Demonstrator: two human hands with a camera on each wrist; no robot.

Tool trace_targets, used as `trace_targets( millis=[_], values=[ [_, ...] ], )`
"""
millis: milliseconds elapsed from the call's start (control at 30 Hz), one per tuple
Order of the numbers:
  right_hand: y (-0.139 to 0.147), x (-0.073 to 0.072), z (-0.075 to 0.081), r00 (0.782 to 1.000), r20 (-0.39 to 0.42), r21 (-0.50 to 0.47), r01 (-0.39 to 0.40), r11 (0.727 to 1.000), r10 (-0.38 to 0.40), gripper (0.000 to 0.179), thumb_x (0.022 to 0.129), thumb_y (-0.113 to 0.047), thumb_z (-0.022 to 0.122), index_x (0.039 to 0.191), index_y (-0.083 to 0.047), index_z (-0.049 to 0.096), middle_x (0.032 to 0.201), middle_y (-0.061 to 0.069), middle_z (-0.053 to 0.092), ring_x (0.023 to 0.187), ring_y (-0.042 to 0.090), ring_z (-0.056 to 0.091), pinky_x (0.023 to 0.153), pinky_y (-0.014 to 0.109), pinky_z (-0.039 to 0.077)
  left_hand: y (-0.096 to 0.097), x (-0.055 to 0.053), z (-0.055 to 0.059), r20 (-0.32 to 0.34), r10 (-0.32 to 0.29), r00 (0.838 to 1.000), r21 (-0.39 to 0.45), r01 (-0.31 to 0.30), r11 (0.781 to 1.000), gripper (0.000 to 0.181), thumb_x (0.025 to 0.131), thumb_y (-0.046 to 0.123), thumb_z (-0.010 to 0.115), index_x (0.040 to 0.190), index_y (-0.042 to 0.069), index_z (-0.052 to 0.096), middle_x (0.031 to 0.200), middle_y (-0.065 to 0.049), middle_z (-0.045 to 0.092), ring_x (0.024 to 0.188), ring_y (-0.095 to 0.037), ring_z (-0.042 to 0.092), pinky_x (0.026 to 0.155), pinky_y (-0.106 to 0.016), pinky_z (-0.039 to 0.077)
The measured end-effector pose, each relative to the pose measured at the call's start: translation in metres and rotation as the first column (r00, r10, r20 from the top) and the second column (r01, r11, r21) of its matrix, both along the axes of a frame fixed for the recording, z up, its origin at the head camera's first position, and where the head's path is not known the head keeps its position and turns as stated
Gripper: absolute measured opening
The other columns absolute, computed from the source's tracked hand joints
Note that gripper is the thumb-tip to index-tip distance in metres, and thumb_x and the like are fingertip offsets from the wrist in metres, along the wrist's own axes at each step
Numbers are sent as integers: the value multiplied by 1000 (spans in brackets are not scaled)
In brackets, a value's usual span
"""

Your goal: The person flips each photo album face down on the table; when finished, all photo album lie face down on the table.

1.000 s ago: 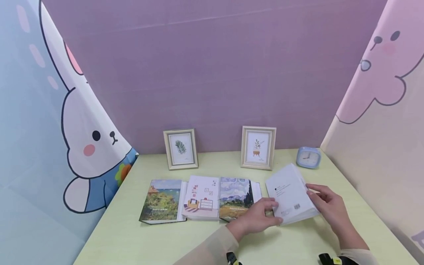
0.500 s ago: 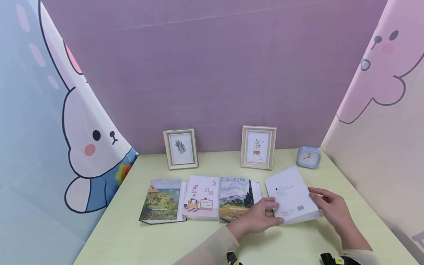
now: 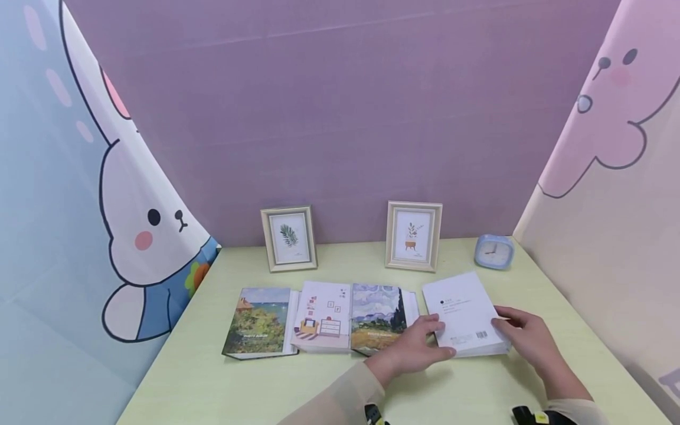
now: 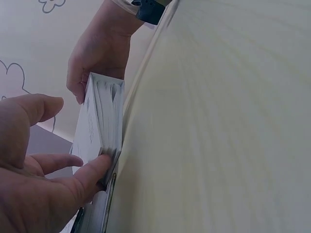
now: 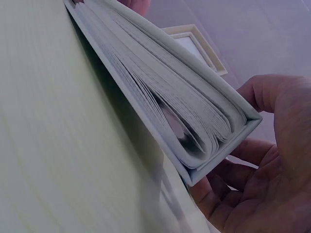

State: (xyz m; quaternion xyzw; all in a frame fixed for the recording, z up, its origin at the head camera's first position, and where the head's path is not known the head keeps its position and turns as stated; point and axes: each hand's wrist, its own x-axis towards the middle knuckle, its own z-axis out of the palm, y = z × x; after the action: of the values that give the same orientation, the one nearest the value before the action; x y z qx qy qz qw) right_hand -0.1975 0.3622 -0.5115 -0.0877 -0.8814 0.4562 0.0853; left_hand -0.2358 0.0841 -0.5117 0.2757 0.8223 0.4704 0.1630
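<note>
A thick white photo album (image 3: 462, 313), back cover up with small print and a barcode, slants over the table at the right end of a row of albums. My right hand (image 3: 531, 339) grips its right edge, thumb on the cover and fingers underneath, as the right wrist view shows. At the left edge is my left hand (image 3: 411, 348), its fingers spread and fairly straight, one digit touching the front corner in the left wrist view. Beside this hand lies an album with a painted landscape cover (image 3: 377, 313), partly hidden by it. Loose page edges (image 5: 194, 107) fan between the covers.
Further left lie an album with a furniture drawing (image 3: 321, 316) and another painted album (image 3: 260, 319). Behind stand a leaf picture frame (image 3: 289, 239), a potted-plant picture frame (image 3: 413, 236) and a blue clock (image 3: 494, 252). Printed cloth walls enclose the pale table (image 3: 265, 389).
The white album has come down flatter and turned slightly straighter, its far edge moving nearer. My right hand has shifted a little with it; the left hand has stayed nearly still.
</note>
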Motion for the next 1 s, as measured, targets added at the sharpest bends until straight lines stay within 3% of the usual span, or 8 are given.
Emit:
trace_targets(
  millis=[167,600,1000],
  values=[
    [-1,0,0,1000,18,18,-9,1000,9,56,102,-29,68,143,9,57,124,24,70,92,0,59,74,16,49,1,0,0,-10,3,1000,-14,-3,1000,66,93,42,78,148,12,59,163,3,41,146,-22,43,121,-39,35],
    [-6,-7,-5,998,56,125,-20,992,13,58,102,-29,67,145,8,55,126,26,69,102,21,63,76,21,48,3,-1,-1,49,14,999,25,-15,1000,69,93,40,78,153,14,54,164,2,38,148,-23,41,122,-40,34],
    [-4,-10,-14,999,13,143,-40,989,39,58,101,-27,68,145,9,54,128,28,67,104,26,65,76,21,50,3,-2,-3,46,5,999,33,-7,999,68,94,38,78,152,13,54,165,0,38,149,-23,39,122,-39,33]
  ],
)
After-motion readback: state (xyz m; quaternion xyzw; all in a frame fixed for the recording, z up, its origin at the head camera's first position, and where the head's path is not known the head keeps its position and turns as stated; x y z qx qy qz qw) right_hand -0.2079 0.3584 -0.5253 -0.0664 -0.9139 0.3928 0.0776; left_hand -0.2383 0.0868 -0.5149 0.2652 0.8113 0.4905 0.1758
